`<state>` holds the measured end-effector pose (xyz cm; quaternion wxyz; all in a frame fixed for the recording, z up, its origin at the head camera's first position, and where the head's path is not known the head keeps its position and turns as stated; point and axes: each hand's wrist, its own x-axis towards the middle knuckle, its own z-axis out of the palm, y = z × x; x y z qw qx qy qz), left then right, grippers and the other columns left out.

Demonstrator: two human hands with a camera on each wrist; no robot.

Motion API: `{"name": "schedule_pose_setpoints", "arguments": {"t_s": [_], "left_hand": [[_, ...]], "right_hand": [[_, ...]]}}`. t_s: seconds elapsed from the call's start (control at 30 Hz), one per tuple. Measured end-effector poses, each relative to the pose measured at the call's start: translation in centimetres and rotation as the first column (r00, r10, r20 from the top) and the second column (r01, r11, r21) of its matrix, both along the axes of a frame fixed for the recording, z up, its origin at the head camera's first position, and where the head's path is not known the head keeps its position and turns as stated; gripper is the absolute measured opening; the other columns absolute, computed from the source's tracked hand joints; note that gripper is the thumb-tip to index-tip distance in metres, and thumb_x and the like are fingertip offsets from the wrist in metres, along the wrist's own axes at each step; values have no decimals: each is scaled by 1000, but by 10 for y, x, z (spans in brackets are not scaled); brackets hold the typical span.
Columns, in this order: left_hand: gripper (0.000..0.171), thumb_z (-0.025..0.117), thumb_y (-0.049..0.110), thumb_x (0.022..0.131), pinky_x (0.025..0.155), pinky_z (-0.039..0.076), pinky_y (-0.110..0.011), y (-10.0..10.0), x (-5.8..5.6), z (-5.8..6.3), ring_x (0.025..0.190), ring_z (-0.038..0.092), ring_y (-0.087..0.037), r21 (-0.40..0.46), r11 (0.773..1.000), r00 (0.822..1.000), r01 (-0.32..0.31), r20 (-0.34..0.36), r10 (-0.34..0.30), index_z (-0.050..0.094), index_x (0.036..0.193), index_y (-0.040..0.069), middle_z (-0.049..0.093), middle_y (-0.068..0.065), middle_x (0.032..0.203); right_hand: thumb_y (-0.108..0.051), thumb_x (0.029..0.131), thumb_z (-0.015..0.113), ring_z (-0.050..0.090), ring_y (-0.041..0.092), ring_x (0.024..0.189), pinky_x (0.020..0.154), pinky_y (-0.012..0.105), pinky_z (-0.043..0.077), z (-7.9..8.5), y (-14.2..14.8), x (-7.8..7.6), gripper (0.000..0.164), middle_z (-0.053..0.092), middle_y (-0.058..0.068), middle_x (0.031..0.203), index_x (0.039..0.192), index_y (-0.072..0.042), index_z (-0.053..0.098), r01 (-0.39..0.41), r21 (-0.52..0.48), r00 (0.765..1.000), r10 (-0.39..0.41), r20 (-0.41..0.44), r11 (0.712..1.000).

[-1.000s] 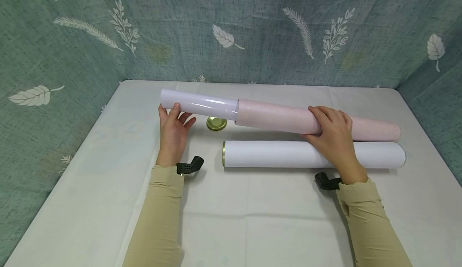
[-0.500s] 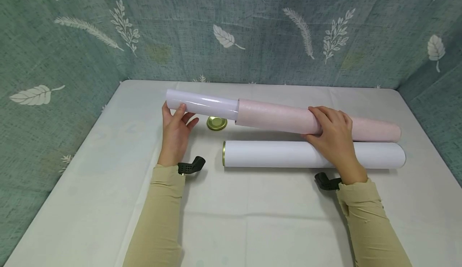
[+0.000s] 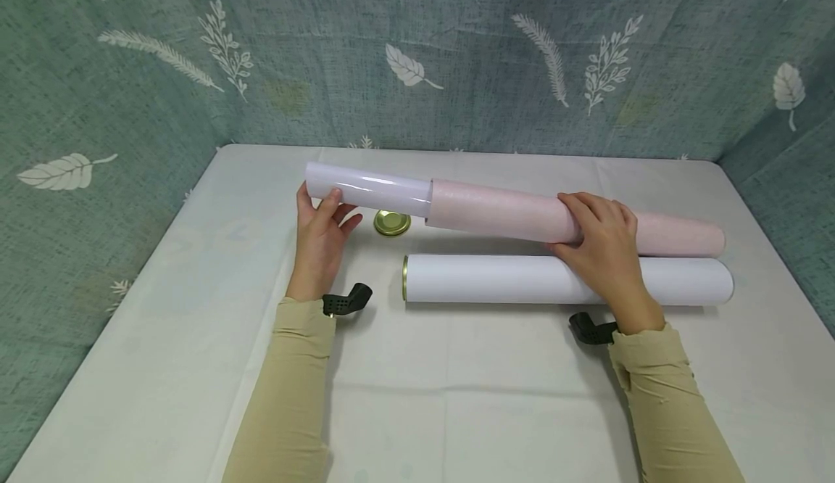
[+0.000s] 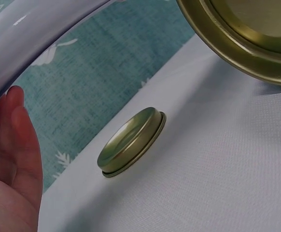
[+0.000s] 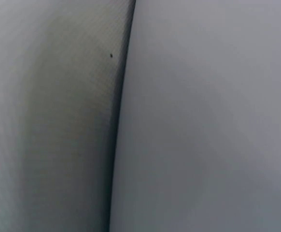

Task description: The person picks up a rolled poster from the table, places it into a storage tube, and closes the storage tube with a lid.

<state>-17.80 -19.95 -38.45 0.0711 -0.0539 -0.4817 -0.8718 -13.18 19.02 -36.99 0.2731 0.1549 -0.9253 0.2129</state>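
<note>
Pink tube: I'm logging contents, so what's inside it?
A glossy white roll sits partly inside the pink tube; the roll's inserted end and anything else in there are covered.

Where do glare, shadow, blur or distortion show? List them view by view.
Head view: a glare streak on the roll, a shadow along the white tube; left wrist view: the roll bows, probably lens distortion, and a soft shadow crosses the cloth; right wrist view: dim and soft, a dark shadow edging the white tube.
</note>
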Motion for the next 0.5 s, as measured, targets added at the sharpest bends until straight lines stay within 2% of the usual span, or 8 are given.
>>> {"name": "schedule_pose_setpoints", "arguments": {"t_s": [0.5], "left_hand": [[54, 59, 17, 87, 80, 42, -38, 2, 1, 1, 95, 54, -26, 5, 1000, 1000, 23, -5, -23, 27, 131, 24, 50, -10, 109]], "right_hand": [[-19, 56, 85, 42, 29, 111, 96, 49, 18, -1, 0, 0, 72, 50, 10, 120, 121, -14, 54, 1, 2, 1000, -1, -4, 1000]]}}
